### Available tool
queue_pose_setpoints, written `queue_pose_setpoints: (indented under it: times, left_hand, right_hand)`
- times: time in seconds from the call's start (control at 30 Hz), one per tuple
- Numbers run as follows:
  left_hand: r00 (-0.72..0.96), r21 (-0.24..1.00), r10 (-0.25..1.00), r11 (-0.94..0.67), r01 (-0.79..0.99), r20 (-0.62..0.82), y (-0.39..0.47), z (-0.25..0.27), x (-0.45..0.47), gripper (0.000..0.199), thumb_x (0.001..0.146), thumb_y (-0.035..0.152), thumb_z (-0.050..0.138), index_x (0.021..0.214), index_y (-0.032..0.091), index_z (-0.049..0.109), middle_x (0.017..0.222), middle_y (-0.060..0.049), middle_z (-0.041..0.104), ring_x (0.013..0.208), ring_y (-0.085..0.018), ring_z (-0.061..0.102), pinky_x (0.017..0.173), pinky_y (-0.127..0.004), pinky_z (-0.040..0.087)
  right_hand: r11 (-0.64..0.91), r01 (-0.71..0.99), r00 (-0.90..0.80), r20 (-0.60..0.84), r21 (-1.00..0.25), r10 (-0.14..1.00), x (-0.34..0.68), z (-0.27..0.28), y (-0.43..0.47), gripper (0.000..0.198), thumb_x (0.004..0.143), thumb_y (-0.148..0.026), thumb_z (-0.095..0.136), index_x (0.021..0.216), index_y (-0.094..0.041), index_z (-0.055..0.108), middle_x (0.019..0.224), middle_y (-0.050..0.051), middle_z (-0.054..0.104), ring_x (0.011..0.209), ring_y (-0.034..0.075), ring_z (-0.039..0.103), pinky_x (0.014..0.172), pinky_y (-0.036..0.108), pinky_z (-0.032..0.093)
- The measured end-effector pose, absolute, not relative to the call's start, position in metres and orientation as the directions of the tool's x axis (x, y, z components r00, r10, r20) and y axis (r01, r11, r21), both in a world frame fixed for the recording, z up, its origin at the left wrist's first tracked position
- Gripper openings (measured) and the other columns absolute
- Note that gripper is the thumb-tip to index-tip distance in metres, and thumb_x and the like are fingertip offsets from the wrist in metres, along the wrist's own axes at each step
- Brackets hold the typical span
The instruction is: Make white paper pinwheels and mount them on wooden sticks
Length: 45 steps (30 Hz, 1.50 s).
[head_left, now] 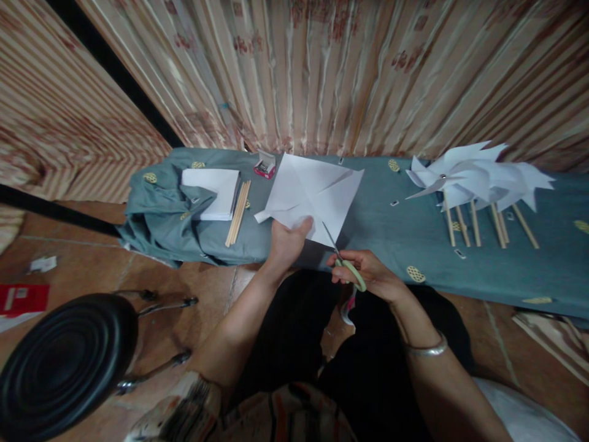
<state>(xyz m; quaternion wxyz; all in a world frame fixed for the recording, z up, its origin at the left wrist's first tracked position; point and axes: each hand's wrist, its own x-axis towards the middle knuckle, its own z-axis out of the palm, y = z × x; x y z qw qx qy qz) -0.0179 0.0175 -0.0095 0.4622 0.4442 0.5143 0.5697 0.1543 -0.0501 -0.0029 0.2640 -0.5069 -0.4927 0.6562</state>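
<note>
A square sheet of white paper (313,184), creased and with slits running in from its corners, lies in front of me. My left hand (291,238) grips its near edge, the thumb on top and the fingers hidden below. In my right hand (365,269) is a pair of scissors (354,274) with pale green handles. The scissor blades point up and left, at the paper's near right part. To the right lie several finished white paper pinwheels (473,175) on wooden sticks, overlapping one another.
A stack of white paper (221,190), several loose wooden sticks (238,213) and a small open red box (265,166) lie on the left. A green patterned cloth (381,230) covers the bench. Behind hangs a curtain (294,73); a black round stool (69,362) stands lower left.
</note>
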Motion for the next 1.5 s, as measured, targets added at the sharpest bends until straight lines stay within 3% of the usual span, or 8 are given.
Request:
queue_pose_setpoints:
  times: [0.8,1.07,1.5]
  left_hand:
    - [-0.156,0.993,0.987,0.007,-0.116,-0.025,0.010,-0.011,-0.014,0.047,0.066,0.020,0.072,0.112,0.011,0.066,0.096,-0.010,0.076,0.094,-0.024,0.070,0.091,-0.036,0.053]
    - [-0.154,0.990,0.987,0.027,-0.141,-0.049,0.009,-0.013,-0.015,0.048,0.064,0.024,0.074,0.109,0.009,0.066,0.097,-0.013,0.075,0.092,-0.025,0.071,0.087,-0.037,0.054]
    - [-0.139,0.990,0.987,0.058,-0.131,-0.077,0.004,-0.011,-0.008,0.048,0.067,0.013,0.072,0.114,0.013,0.065,0.095,-0.009,0.076,0.092,-0.024,0.071,0.087,-0.037,0.055]
  right_hand:
    - [-0.425,0.110,-0.304,-0.437,-0.899,0.846,0.154,-0.007,-0.051,0.044,0.056,-0.053,0.086,0.076,-0.018,0.068,0.065,-0.001,0.064,0.059,0.011,0.059,0.055,0.023,0.047]
    - [-0.420,0.111,-0.314,-0.433,-0.901,0.845,0.157,-0.012,-0.050,0.040,0.060,-0.051,0.085,0.075,-0.017,0.070,0.062,-0.001,0.063,0.058,0.010,0.058,0.054,0.022,0.045]
    - [-0.429,0.104,-0.265,-0.441,-0.897,0.857,0.155,-0.010,-0.050,0.047,0.055,-0.055,0.086,0.077,-0.017,0.070,0.059,0.000,0.063,0.055,0.011,0.058,0.051,0.023,0.044]
